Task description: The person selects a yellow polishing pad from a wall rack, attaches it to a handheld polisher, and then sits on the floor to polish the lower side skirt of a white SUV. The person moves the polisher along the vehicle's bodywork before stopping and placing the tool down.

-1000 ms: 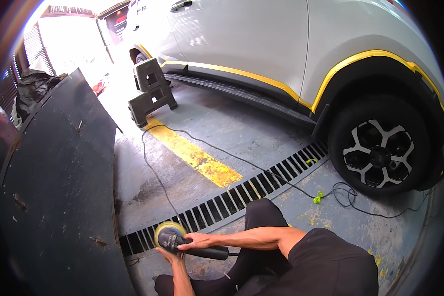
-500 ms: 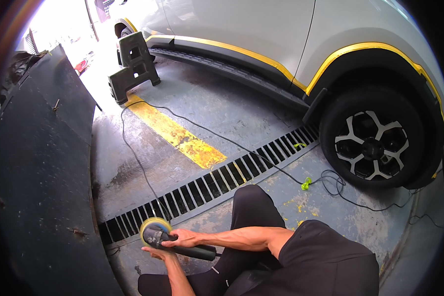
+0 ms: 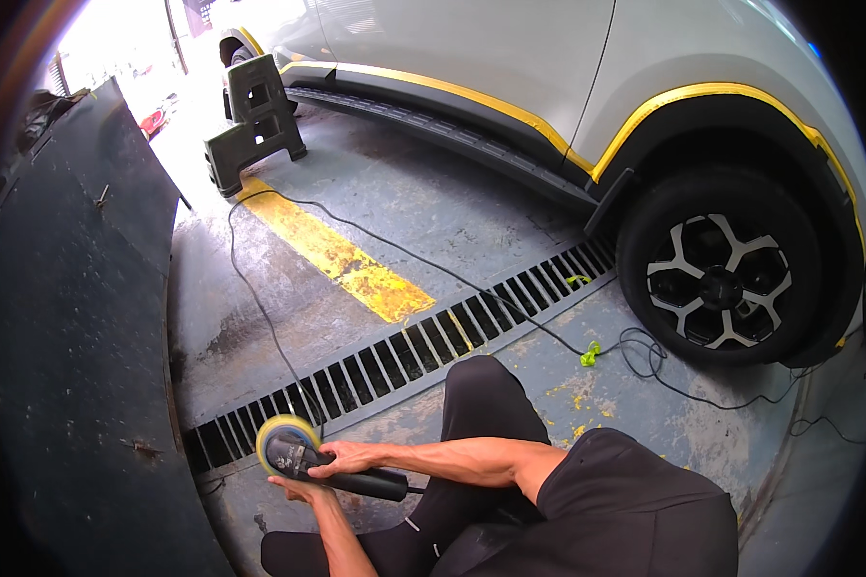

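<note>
Polisher (image 3: 291, 456) at seven o'clock, yellow pad (image 3: 281, 422) already fitted, sits well apart from the tape-masked SUV (image 3: 625, 77) at one; your right hand (image 3: 344, 460) wraps it, your left hand's (image 3: 296, 490) fingers extend loosely beneath

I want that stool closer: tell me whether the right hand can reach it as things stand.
Probably not: the right hand holds the polisher, and the stool stands well beyond the drain grate.
</note>
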### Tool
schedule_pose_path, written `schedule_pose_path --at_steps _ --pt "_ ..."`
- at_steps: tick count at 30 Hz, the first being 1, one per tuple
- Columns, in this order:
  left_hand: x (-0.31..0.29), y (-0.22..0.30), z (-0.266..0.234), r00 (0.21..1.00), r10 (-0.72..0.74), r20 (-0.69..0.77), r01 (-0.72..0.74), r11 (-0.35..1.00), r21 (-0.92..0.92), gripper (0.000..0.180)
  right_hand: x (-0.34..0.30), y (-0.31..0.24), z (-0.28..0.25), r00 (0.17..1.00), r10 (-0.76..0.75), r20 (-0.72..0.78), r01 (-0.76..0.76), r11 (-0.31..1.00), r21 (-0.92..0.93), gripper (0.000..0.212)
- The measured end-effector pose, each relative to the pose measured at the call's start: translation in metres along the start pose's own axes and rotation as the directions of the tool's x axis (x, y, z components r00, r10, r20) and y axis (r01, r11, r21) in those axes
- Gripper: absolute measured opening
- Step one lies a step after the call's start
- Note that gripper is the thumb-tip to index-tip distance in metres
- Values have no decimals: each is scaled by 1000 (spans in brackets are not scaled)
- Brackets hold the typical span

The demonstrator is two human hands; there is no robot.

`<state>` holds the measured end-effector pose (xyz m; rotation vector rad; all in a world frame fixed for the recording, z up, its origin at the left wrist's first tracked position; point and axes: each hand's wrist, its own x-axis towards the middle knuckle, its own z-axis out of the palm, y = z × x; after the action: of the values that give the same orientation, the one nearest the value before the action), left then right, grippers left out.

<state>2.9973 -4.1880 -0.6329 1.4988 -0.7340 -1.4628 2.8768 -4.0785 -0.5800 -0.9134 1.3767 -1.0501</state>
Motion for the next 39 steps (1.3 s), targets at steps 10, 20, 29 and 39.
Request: schedule_pose_path --at_steps 10,20,29,39 --pt "3 -7 4 992 -54 110 69 988 -139 90 2 2 7 977 -35 -209 14 995 -100 99" --pt "-14 2 8 994 -53 100 60 996 -66 96 -2 0 3 990 -3 -141 1 1000 -18 99" --pt "-8 -12 2 954 -108 279 150 980 -133 91 7 9 -2 992 -40 -118 40 999 -4 100" --pt "-15 -21 -3 826 -328 458 437 887 -153 95 6 7 -3 989 24 -143 -26 1000 -13 102"
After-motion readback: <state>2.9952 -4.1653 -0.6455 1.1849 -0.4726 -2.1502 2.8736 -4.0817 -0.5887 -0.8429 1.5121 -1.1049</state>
